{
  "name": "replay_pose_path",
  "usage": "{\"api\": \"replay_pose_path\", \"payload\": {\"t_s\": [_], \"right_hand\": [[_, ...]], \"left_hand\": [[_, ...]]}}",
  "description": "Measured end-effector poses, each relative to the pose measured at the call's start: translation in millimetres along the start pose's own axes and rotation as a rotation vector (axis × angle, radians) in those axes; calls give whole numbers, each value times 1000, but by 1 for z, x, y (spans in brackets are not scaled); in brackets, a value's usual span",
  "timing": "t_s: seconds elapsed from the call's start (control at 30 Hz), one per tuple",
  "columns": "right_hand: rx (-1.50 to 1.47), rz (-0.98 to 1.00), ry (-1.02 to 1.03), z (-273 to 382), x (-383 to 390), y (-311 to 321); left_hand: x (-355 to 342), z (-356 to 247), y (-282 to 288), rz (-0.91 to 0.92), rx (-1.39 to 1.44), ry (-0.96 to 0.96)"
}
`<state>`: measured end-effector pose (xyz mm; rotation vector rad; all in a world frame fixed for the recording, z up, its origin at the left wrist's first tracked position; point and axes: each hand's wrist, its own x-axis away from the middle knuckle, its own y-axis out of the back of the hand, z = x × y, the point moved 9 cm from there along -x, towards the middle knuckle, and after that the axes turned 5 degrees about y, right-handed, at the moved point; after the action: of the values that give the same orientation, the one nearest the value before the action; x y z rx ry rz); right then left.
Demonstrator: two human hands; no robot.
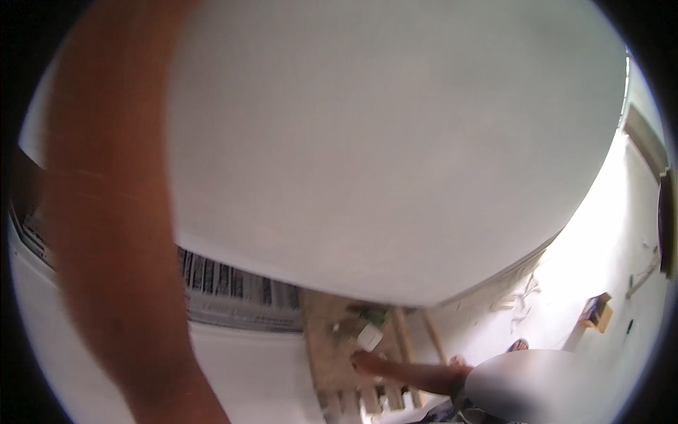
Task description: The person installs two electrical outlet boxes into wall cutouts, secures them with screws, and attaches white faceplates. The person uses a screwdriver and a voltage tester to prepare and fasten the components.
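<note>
A bare forearm, blurred and very close, rises from the lower edge up the left side to the top rim. It looks like my left arm; its hand is lost past the rim. It lies against or just in front of a large white flat surface that fills most of the view. My right hand is nowhere to be seen. At the lower right another person stretches a bare arm leftward, and that hand touches a wooden plank frame beside a small white block.
A barred window grille sits under the white surface, above a white wall. Wooden poles lean by the frame. On the bright white wall at right are a small box-like object and a dark fitting.
</note>
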<state>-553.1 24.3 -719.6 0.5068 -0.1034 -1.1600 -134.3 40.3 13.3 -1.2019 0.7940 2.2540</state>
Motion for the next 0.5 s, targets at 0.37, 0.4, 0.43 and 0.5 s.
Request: {"api": "replay_pose_path", "payload": {"t_s": [0.37, 0.4, 0.43, 0.5], "right_hand": [[161, -1076, -39, 180, 216, 595], [175, -1162, 30, 219, 222, 641], [95, -1243, 54, 249, 224, 679], [114, -1289, 315, 344, 232, 736]], "left_hand": [[-77, -3, 39, -172, -60, -47], [-76, 0, 37, -146, -60, -34], [-76, 2, 38, -140, -61, -24], [-79, -4, 38, -134, -49, -15]]}}
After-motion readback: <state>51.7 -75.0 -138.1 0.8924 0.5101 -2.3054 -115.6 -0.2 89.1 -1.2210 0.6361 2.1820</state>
